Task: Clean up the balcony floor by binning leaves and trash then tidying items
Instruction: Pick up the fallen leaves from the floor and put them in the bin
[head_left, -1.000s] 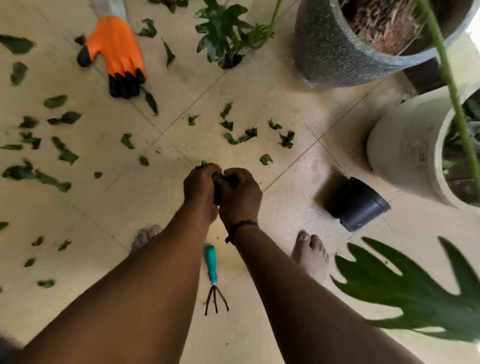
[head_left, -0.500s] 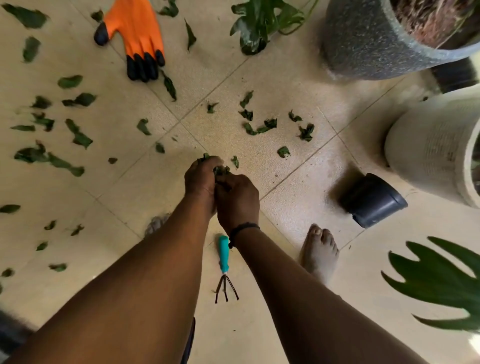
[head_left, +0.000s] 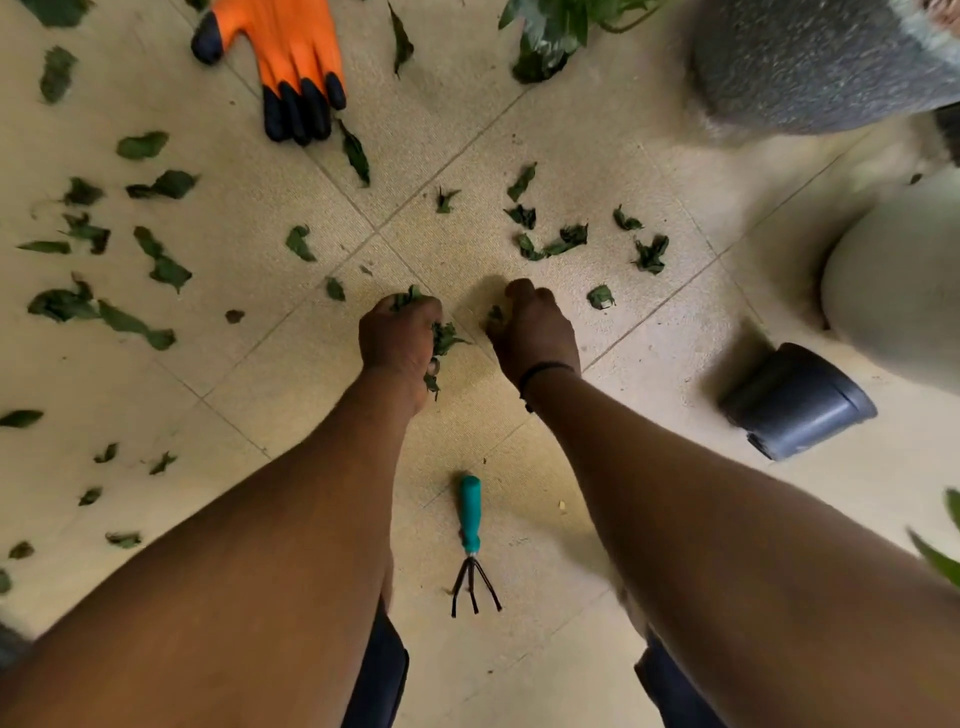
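Note:
Several torn green leaves lie scattered over the beige tiled floor (head_left: 571, 130). My left hand (head_left: 397, 340) grips a bunch of leaves (head_left: 445, 338) that pokes out between its fingers. My right hand (head_left: 532, 332) is curled low over the floor, fingers down on a small leaf (head_left: 494, 313). More leaf bits (head_left: 550, 241) lie just beyond both hands, and one single leaf (head_left: 601, 297) sits right of my right hand. A larger spread of leaves (head_left: 122, 317) covers the left side.
An orange glove with black fingertips (head_left: 283, 47) lies at the top. A teal-handled hand rake (head_left: 471, 540) lies between my arms. A small dark pot (head_left: 797, 400) lies tipped over at right, near a pale planter (head_left: 898, 280) and a grey planter (head_left: 821, 62).
My hands were pressed together around the leaves; now they have come apart. The left keeps the bunch and the right has moved right and down to the floor. The view has shifted closer.

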